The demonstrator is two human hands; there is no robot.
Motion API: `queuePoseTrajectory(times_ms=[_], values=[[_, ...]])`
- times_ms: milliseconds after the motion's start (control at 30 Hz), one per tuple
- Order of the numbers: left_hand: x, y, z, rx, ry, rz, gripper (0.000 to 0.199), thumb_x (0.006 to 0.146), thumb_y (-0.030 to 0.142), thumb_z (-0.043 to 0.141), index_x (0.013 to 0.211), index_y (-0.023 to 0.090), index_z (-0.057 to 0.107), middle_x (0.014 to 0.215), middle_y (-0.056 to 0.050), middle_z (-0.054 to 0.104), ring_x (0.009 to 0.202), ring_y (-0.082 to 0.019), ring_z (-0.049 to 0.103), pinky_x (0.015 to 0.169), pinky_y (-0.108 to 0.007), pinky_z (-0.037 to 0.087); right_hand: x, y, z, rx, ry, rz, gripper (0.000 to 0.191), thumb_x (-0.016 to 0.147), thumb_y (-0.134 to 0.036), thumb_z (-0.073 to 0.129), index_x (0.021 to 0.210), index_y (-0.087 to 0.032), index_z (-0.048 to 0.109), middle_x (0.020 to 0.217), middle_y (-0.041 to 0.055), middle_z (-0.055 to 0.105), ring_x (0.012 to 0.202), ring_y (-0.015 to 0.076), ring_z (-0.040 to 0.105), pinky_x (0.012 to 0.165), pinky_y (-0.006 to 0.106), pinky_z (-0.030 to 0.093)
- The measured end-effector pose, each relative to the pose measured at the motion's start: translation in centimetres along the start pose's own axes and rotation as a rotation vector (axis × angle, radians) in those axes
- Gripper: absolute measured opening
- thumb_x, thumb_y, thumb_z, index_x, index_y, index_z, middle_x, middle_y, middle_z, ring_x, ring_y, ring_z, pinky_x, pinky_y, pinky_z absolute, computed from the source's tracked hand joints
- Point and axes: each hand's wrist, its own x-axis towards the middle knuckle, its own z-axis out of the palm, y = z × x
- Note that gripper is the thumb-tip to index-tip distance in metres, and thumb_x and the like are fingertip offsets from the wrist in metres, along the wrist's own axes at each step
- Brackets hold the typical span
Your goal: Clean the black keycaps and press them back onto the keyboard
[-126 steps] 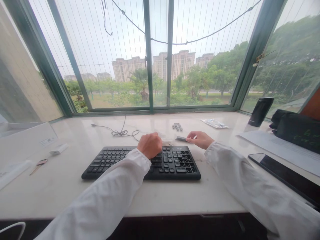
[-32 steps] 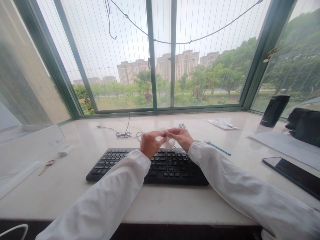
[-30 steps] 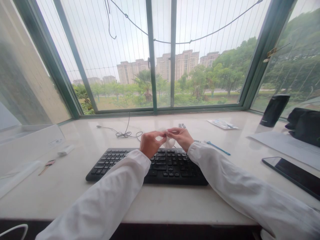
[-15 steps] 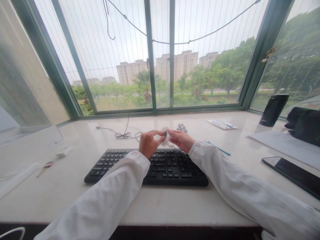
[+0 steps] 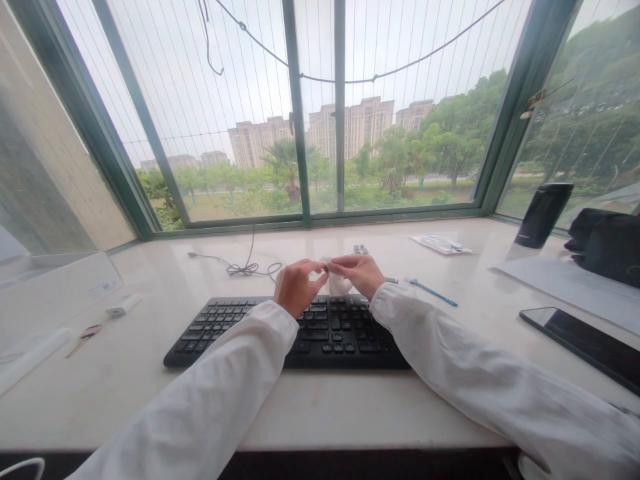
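Note:
Above the back edge of a black keyboard (image 5: 215, 331), my left hand (image 5: 293, 288) pinches a small dark keycap (image 5: 326, 269) between thumb and fingers. My right hand (image 5: 361, 272) is closed on a thin white wipe (image 5: 339, 286), which hangs down below its fingertips and touches the keycap. The two hands nearly meet. My forearms and sleeves cover parts of the keyboard. Behind my right hand lie several loose grey keycaps (image 5: 361, 249), partly hidden by it.
A blue stick-like brush (image 5: 434, 293) and a phone (image 5: 583, 343) lie to the right, near paper, a black cylinder (image 5: 544, 215) and a flat packet (image 5: 440, 245). Leftward are a coiled cable (image 5: 243, 269), a white adapter (image 5: 123, 305), a key (image 5: 84, 340) and a white box (image 5: 65, 283).
My right fingers have shifted left and closer to the keycap, bringing the wipe against it. My left hand keeps its pinch. The whole view has shifted slightly.

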Motion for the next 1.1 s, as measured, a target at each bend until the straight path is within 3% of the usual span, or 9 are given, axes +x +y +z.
queuePoseTrajectory(times_ms=[167,300,467,700,800,867,1100], values=[[0.0,-0.5,0.2,0.024,-0.050,-0.013,0.014,0.079,0.026,0.068,0.091,0.025,0.075,0.083,0.000,0.073,0.075,-0.018,0.068,0.073,-0.028,0.049,-0.1,0.0,0.0,-0.090,0.000,-0.023,0.039,0.059,-0.045,0.080,0.084,-0.016,0.078,0.077,0.0075,0.076,0.074,0.0213,0.068,0.071,0.033,0.052],[0.1,-0.5,0.2,0.001,-0.006,0.012,0.015,0.083,0.031,0.066,0.094,0.024,0.074,0.086,-0.001,0.073,0.076,-0.017,0.067,0.073,-0.027,0.048,-0.2,-0.3,0.0,-0.050,0.017,-0.045,0.039,0.060,-0.046,0.080,0.085,-0.016,0.078,0.080,0.0073,0.076,0.075,0.0199,0.067,0.069,0.031,0.051],[0.0,-0.1,-0.3,0.063,-0.028,0.064,0.016,0.088,0.032,0.059,0.091,0.024,0.073,0.086,-0.002,0.072,0.077,-0.016,0.066,0.067,-0.025,0.044,-0.4,-0.5,0.4,0.039,-0.091,-0.009,0.046,0.057,-0.046,0.081,0.090,-0.015,0.078,0.079,0.0077,0.076,0.064,0.0143,0.059,0.055,0.026,0.043],[-0.1,0.3,-0.6,0.112,-0.073,0.067,0.023,0.092,0.034,0.053,0.083,0.023,0.071,0.082,-0.002,0.071,0.072,-0.015,0.064,0.060,-0.025,0.039,-0.5,-1.1,0.3,0.080,-0.038,0.005,0.042,0.046,-0.046,0.085,0.073,-0.015,0.078,0.062,0.0036,0.069,0.056,0.0117,0.052,0.052,0.026,0.040],[0.0,0.4,-0.6,0.052,-0.021,0.034,0.016,0.087,0.038,0.061,0.092,0.025,0.070,0.088,0.000,0.072,0.077,-0.016,0.066,0.064,-0.025,0.042,-0.4,-1.2,0.1,0.095,-0.043,0.019,0.039,0.045,-0.044,0.086,0.070,-0.015,0.077,0.059,0.0019,0.067,0.053,0.0102,0.049,0.051,0.025,0.038],[0.0,0.5,-0.7,-0.013,0.032,0.002,0.023,0.083,0.041,0.065,0.101,0.026,0.067,0.093,0.001,0.073,0.080,-0.016,0.067,0.068,-0.024,0.045,-0.3,-1.2,0.1,0.091,-0.044,0.027,0.037,0.046,-0.043,0.086,0.070,-0.015,0.077,0.056,0.0008,0.065,0.051,0.0090,0.046,0.049,0.025,0.036],[0.0,0.8,-0.8,-0.113,0.110,-0.029,0.021,0.081,0.039,0.069,0.096,0.025,0.067,0.089,0.003,0.075,0.068,-0.013,0.068,0.069,-0.023,0.050,-0.3,-0.7,0.4,0.128,-0.072,0.099,0.043,0.062,-0.057,0.075,0.074,-0.015,0.076,0.052,-0.0014,0.058,0.046,0.0071,0.041,0.044,0.022,0.032]])
